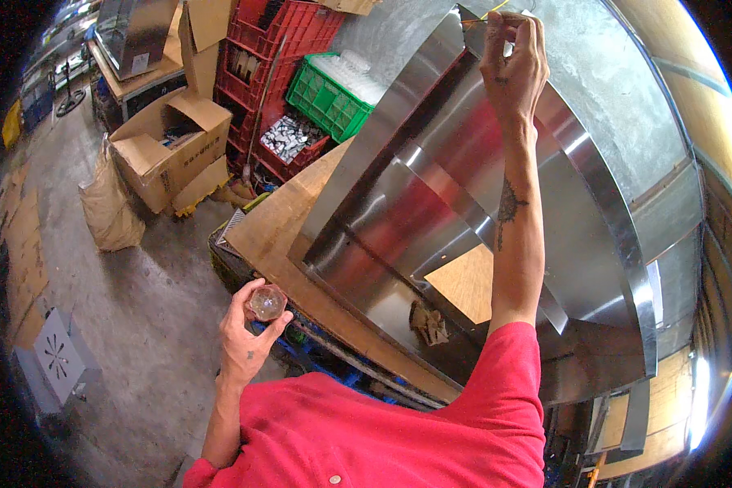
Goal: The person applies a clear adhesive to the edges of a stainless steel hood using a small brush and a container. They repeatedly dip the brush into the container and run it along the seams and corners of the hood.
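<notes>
My left hand [248,325] is closed around a small round clear cup [267,302], held in front of the bench's near edge; what is inside it is hard to make out. My right arm stretches over a large shiny stainless steel piece [447,191] with raised edges and a rectangular cut-out. At its far end my right hand [514,65] has its fingers pinched together, with a whitish bit showing between them that I cannot name. A crumpled brown rag [428,324] lies on the steel, next to the cut-out.
The steel rests on a wooden bench top [260,236]. Beyond it stand stacked red crates [281,32], a green crate [321,96] and an opened cardboard box [171,150]. A tan sack [110,203] and a grey metal box [61,358] are on the floor at left.
</notes>
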A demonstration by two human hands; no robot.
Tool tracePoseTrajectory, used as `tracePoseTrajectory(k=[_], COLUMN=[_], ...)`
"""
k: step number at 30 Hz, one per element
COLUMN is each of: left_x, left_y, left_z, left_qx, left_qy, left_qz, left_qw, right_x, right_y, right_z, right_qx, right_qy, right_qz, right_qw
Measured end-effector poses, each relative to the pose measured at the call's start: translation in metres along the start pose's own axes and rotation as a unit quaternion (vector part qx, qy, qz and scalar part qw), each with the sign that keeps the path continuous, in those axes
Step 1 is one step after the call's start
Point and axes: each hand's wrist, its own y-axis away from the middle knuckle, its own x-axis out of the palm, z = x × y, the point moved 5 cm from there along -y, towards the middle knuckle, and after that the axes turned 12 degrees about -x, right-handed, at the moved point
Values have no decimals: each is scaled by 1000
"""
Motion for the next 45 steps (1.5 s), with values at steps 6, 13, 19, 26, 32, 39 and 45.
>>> tracePoseTrajectory(k=[6, 13, 19, 26, 32, 39, 45], left_x=[-2, -3, -3, -5, -6, -7, -5], left_y=[0, -1, -2, -5, -6, -7, -9], left_z=[-4, -5, -4, 1, -2, -3, -7], left_qx=[-4, 0, -2, -11, -18, 1, -20], left_qy=[-8, -11, -2, -7, 5, -24, 12], left_qz=[-2, -2, 0, 0, 5, -1, 16], left_qw=[1000, 1000, 1000, 1000, 1000, 1000, 1000], right_x=[4, 5, 5, 8, 10, 9, -17], right_y=[2, 2, 3, 3, 2, -1, 7], right_z=[-5, -6, -7, -7, -8, -4, 13], right_qx=[-1, 12, -1, 6, 9, -1, 52], right_qy=[9, 5, 2, -3, 3, 3, -15], right_qz=[-1, 3, -3, 1, 6, 1, -57], right_qw=[1000, 1000, 1000, 1000, 1000, 1000, 997])
